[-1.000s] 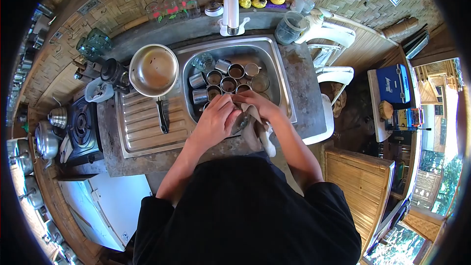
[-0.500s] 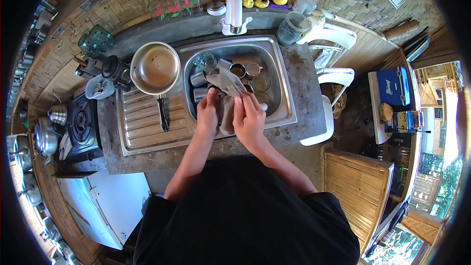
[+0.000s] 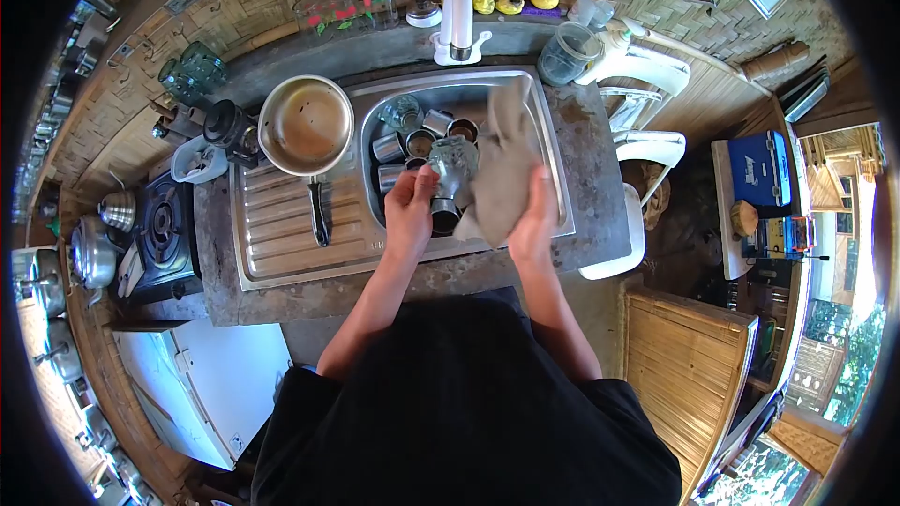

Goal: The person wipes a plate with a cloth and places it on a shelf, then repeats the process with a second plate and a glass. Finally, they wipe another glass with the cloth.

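Observation:
My left hand [image 3: 410, 210] is closed on a clear glass [image 3: 454, 164] above the sink basin [image 3: 547, 145]. To its right, my right hand [image 3: 534, 223] holds a grey-beige cloth [image 3: 504, 178], which is blurred by motion and hangs apart from my left hand. Metal cups [image 3: 387, 148] and another glass [image 3: 401, 112] lie in the basin below. The cloth hides the right part of the basin.
A pan [image 3: 306, 126] rests on the ribbed drainboard [image 3: 281, 225]. Behind the basin stands a white faucet [image 3: 457, 19], with yellow fruits [image 3: 509, 4] on the ledge. A plastic container [image 3: 568, 54] is at the back right, a stove [image 3: 161, 225] at the left.
My hands have moved apart. The cloth has shifted right with my right hand, and the glass in my left hand has come into view. The whole view has shifted slightly.

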Demonstrator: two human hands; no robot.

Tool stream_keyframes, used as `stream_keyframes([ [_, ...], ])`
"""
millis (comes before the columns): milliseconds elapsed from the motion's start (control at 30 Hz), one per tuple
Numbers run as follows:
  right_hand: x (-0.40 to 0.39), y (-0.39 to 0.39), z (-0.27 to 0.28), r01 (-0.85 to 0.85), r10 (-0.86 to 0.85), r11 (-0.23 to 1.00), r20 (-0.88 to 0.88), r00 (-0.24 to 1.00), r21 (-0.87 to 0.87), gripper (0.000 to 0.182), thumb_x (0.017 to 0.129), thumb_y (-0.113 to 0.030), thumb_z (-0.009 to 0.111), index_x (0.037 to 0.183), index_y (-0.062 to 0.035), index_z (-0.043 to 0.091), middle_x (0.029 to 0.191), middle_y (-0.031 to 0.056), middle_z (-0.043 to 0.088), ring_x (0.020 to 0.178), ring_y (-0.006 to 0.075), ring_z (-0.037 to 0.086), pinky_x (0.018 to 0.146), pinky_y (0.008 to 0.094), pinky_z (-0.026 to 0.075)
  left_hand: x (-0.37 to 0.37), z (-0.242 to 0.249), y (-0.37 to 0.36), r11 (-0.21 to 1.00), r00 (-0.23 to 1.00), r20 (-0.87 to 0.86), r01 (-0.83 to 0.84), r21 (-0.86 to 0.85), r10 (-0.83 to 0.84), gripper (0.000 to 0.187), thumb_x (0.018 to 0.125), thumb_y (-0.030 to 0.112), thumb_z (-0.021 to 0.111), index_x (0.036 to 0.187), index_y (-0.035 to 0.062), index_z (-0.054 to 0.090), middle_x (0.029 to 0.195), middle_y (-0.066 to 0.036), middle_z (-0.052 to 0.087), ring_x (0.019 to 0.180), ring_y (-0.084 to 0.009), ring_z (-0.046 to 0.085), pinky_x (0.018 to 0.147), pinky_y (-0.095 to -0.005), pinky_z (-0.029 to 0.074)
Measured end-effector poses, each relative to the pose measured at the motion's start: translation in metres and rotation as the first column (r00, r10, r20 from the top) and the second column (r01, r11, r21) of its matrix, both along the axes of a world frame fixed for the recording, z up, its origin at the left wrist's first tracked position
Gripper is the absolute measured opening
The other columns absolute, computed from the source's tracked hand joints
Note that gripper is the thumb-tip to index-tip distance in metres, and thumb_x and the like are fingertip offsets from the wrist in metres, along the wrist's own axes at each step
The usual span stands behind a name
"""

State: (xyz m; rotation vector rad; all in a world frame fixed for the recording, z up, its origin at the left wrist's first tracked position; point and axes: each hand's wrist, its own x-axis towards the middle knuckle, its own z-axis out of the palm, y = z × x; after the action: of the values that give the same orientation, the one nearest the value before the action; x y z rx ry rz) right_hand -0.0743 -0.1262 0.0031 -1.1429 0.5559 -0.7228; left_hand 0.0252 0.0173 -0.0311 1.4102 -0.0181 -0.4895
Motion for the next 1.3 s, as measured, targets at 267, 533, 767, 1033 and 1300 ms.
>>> stream_keyframes([
  [267, 0.022, 0.014, -0.01, -0.368, 0.085, 0.406, -0.367, 0.926, -0.837, 0.052, 0.098, -0.011, 0.057, 0.15, -0.0136, 0.052, 0.157, 0.0216, 0.041, 0.141, 0.0463, 0.043, 0.117, 0.0517, 0.033, -0.003, 0.023, 0.005, 0.987, 0.933, 0.322, 0.144, 0.072, -0.16, 0.022, 0.103, 0.013, 0.06, 0.091, -0.0046, 0.064, 0.09, -0.006, 0.055, 0.082, -0.0134, 0.054, 0.077, -0.0284, 0.044],
  [533, 0.043, 0.011, 0.007, -0.296, 0.271, 0.895, -0.119, 0.955, -0.333, 0.048, 0.109, -0.028, 0.036, 0.141, 0.0042, 0.051, 0.133, 0.0209, 0.063, 0.125, 0.0329, 0.061, 0.106, 0.0398, 0.045, -0.008, 0.053, 0.014, 0.947, 0.785, 0.53, 0.265, 0.182, -0.322, 0.023, 0.099, 0.017, 0.066, 0.088, -0.0032, 0.064, 0.085, -0.01, 0.054, 0.08, -0.0241, 0.054, 0.075, -0.0331, 0.044],
  [767, 0.036, -0.024, -0.016, -0.618, 0.451, 0.418, 0.439, 0.777, 0.665, 0.057, 0.107, -0.055, 0.038, 0.131, -0.0084, 0.061, 0.116, 0.0124, 0.071, 0.104, 0.0253, 0.069, 0.093, 0.0403, 0.056, 0.004, 0.07, 0.019, 0.913, 0.777, 0.509, 0.405, 0.048, -0.371, 0.034, 0.106, 0.026, 0.058, 0.084, 0.0005, 0.062, 0.086, -0.003, 0.048, 0.077, -0.0116, 0.048, 0.068, -0.0271, 0.037],
  [1033, 0.035, 0.014, -0.015, -0.35, 0.312, 0.746, 0.167, 0.935, 0.566, 0.069, 0.104, -0.065, 0.038, 0.138, -0.0083, 0.057, 0.118, 0.01, 0.07, 0.1, 0.0219, 0.071, 0.088, 0.0362, 0.058, 0.002, 0.046, -0.006, 0.975, 0.842, 0.503, 0.112, 0.193, -0.197, 0.038, 0.113, 0.031, 0.04, 0.09, 0.0027, 0.05, 0.078, -0.002, 0.044, 0.073, -0.0115, 0.042, 0.067, -0.0295, 0.037],
  [1300, 0.033, 0.007, -0.047, -0.129, 0.191, 0.957, -0.228, 0.955, 0.26, 0.064, 0.108, -0.057, 0.041, 0.117, -0.0002, 0.07, 0.099, 0.0074, 0.072, 0.087, 0.0146, 0.066, 0.08, 0.0286, 0.052, 0.008, 0.017, -0.001, 0.974, 0.908, 0.379, 0.105, 0.202, -0.177, 0.042, 0.113, 0.035, 0.038, 0.088, 0.0036, 0.05, 0.077, 0.0, 0.045, 0.073, -0.0113, 0.04, 0.068, -0.0306, 0.037],
])
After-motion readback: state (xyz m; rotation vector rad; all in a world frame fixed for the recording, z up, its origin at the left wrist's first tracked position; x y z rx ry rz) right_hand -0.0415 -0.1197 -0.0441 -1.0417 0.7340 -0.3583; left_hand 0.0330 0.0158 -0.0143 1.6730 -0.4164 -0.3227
